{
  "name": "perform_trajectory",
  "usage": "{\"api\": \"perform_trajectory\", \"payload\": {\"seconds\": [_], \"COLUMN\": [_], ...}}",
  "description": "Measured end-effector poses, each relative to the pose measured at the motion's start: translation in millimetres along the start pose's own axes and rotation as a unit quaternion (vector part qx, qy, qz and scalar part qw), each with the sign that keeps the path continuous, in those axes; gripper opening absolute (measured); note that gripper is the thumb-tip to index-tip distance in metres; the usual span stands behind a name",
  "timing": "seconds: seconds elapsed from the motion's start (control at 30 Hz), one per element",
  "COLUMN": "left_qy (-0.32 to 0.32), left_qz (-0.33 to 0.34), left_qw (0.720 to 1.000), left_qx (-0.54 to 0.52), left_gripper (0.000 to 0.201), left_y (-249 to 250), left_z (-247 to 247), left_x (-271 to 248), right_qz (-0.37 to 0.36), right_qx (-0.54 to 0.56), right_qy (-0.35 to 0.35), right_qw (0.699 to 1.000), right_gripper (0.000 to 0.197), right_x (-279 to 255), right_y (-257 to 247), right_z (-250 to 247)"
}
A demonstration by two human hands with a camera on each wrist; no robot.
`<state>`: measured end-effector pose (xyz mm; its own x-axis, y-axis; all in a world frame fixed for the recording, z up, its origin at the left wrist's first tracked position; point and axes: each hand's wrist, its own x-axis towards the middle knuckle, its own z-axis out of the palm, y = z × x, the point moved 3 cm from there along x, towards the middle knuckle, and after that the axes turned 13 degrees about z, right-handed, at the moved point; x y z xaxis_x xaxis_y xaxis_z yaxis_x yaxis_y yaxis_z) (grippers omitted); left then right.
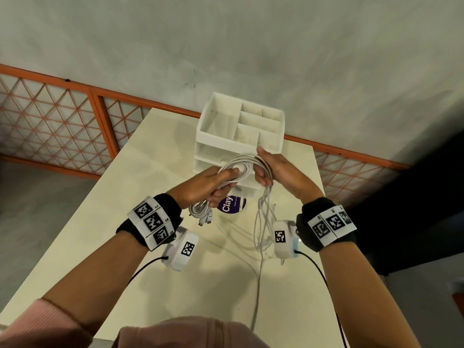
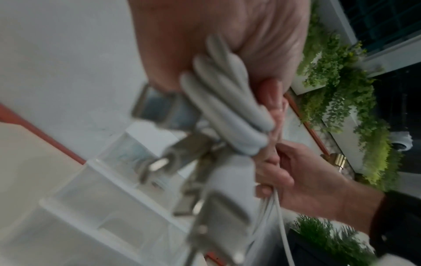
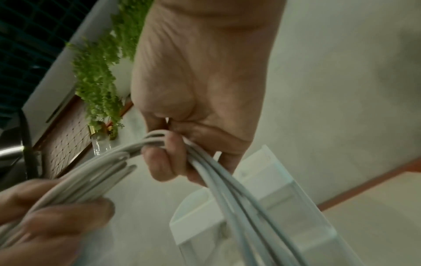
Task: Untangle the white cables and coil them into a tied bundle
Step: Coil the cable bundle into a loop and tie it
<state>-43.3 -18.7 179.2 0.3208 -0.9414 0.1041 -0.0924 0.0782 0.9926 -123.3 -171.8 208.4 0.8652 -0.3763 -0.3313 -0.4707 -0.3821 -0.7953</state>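
At 9 o'clock of the scene our left hand (image 1: 207,183) is curled tight around the white cables (image 1: 242,163), gripping the gathered strands mid-air above the table (image 1: 120,222). Plug ends (image 1: 204,218) hang from under that fist at about 6 o'clock of it; the left wrist view shows metal connectors there, blurred. The strands arch from the left fist over to 3 o'clock, where our right hand (image 1: 277,172) holds them with fingers (image 3: 164,162) hooked round the bend, so both hands are closed on the same cables. Below the right hand loose loops (image 1: 262,222) drop toward 6 o'clock and one strand trails off the near table edge.

Behind the hands, 12 o'clock, the white organizer (image 1: 241,126); a purple-labelled lid (image 1: 231,204) lies under the hands.

Judgement: coiling in progress, not tied yet. To do it well we keep the left grip fixed as anchor, let the right hand feed each loop the same size, and lift the trailing strand clear before wrapping. The dangling plugs could snag the loops, so we keep them outside the coil.
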Motion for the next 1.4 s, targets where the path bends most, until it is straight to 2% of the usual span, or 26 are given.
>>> {"api": "perform_trajectory", "payload": {"seconds": [0.07,0.23,0.33,0.43,0.6,0.63,0.7,0.77,0.87,0.93,1.0,1.13,1.2,1.27,1.33,1.37,1.4], "left_qy": [0.026,0.053,0.062,0.079,0.094,0.094,0.097,0.107,0.135,0.164,0.197,0.283,0.319,0.334,0.347,0.357,0.372], "left_qz": [0.019,0.08,0.118,0.141,0.127,0.122,0.114,0.111,0.12,0.123,0.121,0.118,0.116,0.121,0.128,0.133,0.137], "left_qw": [0.999,0.995,0.991,0.987,0.987,0.987,0.989,0.988,0.983,0.979,0.973,0.952,0.941,0.935,0.929,0.925,0.918], "left_qx": [-0.008,-0.005,-0.004,-0.005,-0.027,-0.034,-0.02,0.0,-0.001,0.002,0.017,0.017,0.01,0.002,0.0,0.0,0.0], "left_gripper": [0.04,0.044,0.031,0.026,0.037,0.035,0.017,0.022,0.037,0.041,0.041,0.038,0.037,0.035,0.037,0.038,0.039], "left_y": [0.1,-5.2,-6.8,-6.5,-19.1,-20.7,-20.4,-17.2,-9.0,-6.2,-6.3,-12.2,-12.6,-11.6,-11.3,-11.7,-12.7], "left_z": [-3.2,0.4,4.6,5.9,6.9,6.5,4.8,5.3,6.4,2.7,-2.5,-11.5,-12.8,-12.3,-14.0,-16.8,-20.9], "left_x": [-0.6,5.2,9.3,11.9,12.7,12.5,11.3,10.1,11.3,14.5,16.4,18.4,20.3,22.0,23.6,24.3,25.2], "right_qz": [0.013,0.04,0.011,0.032,0.072,0.079,0.09,0.097,0.059,0.032,0.017,-0.016,-0.026,-0.024,-0.017,-0.01,-0.001], "right_qx": [0.031,0.143,0.183,0.207,0.258,0.267,0.285,0.296,0.258,0.237,0.189,0.01,-0.064,-0.09,-0.086,-0.077,-0.071], "right_qy": [-0.011,0.067,0.093,0.118,0.076,0.068,0.046,0.022,-0.014,-0.016,-0.004,-0.012,-0.014,-0.013,-0.019,-0.023,-0.028], "right_qw": [0.999,0.987,0.979,0.971,0.961,0.958,0.953,0.95,0.964,0.971,0.982,1.0,0.998,0.996,0.996,0.997,0.997], "right_gripper": [0.052,0.052,0.045,0.035,0.03,0.031,0.035,0.038,0.065,0.071,0.062,0.036,0.046,0.041,0.016,0.015,0.021], "right_x": [3.3,5.4,3.2,2.3,5.9,6.3,6.8,7.2,4.0,1.8,-0.2,0.9,2.4,4.2,4.5,3.0,1.1], "right_y": [10.3,10.6,5.3,3.1,1.2,1.1,2.9,6.6,7.4,9.2,8.0,0.9,0.1,-1.5,-2.9,-3.6,-3.5], "right_z": [10.3,43.5,60.8,64.8,65.1,65.6,65.7,64.6,64.9,63.5,60.1,53.0,49.4,45.0,40.9,39.8,40.0]}}
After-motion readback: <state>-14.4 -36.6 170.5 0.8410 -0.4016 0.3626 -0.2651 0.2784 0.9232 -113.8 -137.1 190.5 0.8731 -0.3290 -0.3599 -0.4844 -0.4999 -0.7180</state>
